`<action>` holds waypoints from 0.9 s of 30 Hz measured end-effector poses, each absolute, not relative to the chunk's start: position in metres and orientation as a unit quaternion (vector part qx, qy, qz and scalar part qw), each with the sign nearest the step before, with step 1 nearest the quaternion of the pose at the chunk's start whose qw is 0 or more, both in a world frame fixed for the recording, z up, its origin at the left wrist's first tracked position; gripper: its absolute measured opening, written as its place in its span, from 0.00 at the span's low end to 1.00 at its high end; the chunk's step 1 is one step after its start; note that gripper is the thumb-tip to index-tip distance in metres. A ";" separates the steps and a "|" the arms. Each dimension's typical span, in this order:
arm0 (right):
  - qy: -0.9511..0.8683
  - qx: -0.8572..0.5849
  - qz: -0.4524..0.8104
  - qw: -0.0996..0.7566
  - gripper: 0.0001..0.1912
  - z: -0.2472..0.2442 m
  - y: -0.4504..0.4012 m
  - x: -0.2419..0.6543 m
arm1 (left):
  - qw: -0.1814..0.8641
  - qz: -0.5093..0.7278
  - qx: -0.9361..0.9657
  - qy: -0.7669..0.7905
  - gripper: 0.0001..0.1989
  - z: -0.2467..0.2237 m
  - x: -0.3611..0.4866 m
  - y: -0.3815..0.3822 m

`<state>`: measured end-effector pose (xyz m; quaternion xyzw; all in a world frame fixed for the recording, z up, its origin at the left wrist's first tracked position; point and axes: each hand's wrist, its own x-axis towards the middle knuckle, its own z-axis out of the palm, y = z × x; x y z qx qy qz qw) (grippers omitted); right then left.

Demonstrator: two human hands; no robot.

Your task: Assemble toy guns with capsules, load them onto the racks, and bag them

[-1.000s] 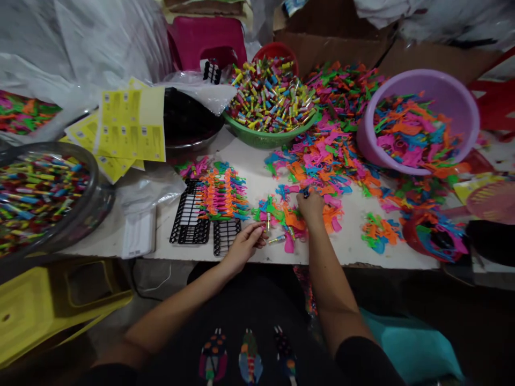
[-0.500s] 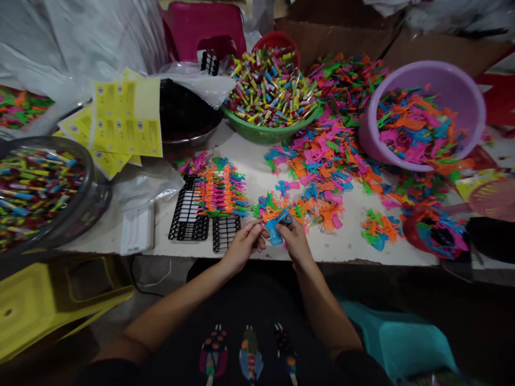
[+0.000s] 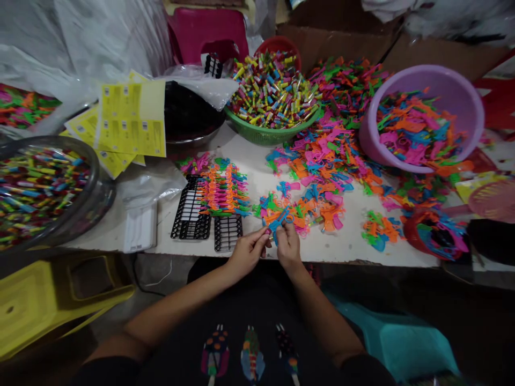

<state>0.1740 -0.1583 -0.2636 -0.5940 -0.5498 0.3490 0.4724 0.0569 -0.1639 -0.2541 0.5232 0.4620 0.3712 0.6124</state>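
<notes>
Over the table's front edge, my right hand (image 3: 288, 247) is closed round the grip of a blue plastic toy gun (image 3: 278, 220), its barrel and loop showing above the fingers. My left hand (image 3: 248, 251) pinches a small piece with a dark red end (image 3: 267, 231) against the gun's left side; fingers cover most of this piece. Just beyond the hands lie loose toy guns (image 3: 332, 217) in orange, pink, green and blue. To the left, rows of stacked toy guns (image 3: 225, 190) sit on black plastic racks (image 3: 228, 236).
A green basket (image 3: 265, 136) heaped with small colourful tubes stands at the back. A purple tub (image 3: 370, 134) of toy guns is at right, beside a small red bowl (image 3: 411, 236). At left are a clear basin (image 3: 98, 187), yellow label sheets (image 3: 132, 120) and a white box (image 3: 140, 228).
My right hand has wrapped round the blue toy gun's grip, which showed openly before. My left hand's small piece has come up against the gun. The view has shifted slightly.
</notes>
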 end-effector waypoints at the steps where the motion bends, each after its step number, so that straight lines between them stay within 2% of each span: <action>1: -0.548 -0.587 0.357 0.478 0.08 -0.263 -0.159 0.175 | 0.612 0.361 0.537 0.455 0.19 -0.252 0.056 -0.164; 3: -0.553 -0.563 0.381 0.482 0.09 -0.257 -0.161 0.181 | 0.630 0.334 0.554 0.430 0.19 -0.247 0.051 -0.163; 5: -0.605 -0.509 0.415 0.450 0.10 -0.247 -0.161 0.191 | 0.638 0.295 0.591 0.396 0.17 -0.241 0.040 -0.163; 9: -0.726 -0.394 0.444 0.347 0.13 -0.230 -0.156 0.206 | 0.544 0.282 0.686 0.392 0.11 -0.233 0.003 -0.167; 12: -0.689 -0.550 0.342 0.326 0.19 -0.241 -0.144 0.199 | 0.450 0.339 0.688 0.457 0.08 -0.239 -0.028 -0.172; 15: -0.644 -0.712 0.198 0.199 0.21 -0.264 -0.129 0.183 | 0.345 0.383 0.671 0.533 0.07 -0.253 -0.052 -0.178; 17: -0.634 -0.749 0.151 0.116 0.21 -0.277 -0.119 0.177 | 0.295 0.393 0.649 0.581 0.08 -0.265 -0.062 -0.182; 19: -0.620 -0.768 0.139 0.080 0.19 -0.283 -0.109 0.181 | 0.281 0.395 0.620 0.616 0.10 -0.275 -0.069 -0.185; 21: -0.602 -0.778 0.150 0.100 0.18 -0.284 -0.100 0.192 | 0.299 0.408 0.587 0.632 0.11 -0.283 -0.070 -0.186; 22: -0.592 -0.777 0.162 0.138 0.18 -0.283 -0.097 0.199 | 0.317 0.418 0.572 0.631 0.11 -0.287 -0.069 -0.185; 27: -0.468 -0.698 0.239 0.486 0.18 -0.278 -0.108 0.214 | 0.415 0.411 0.562 0.585 0.12 -0.301 -0.054 -0.176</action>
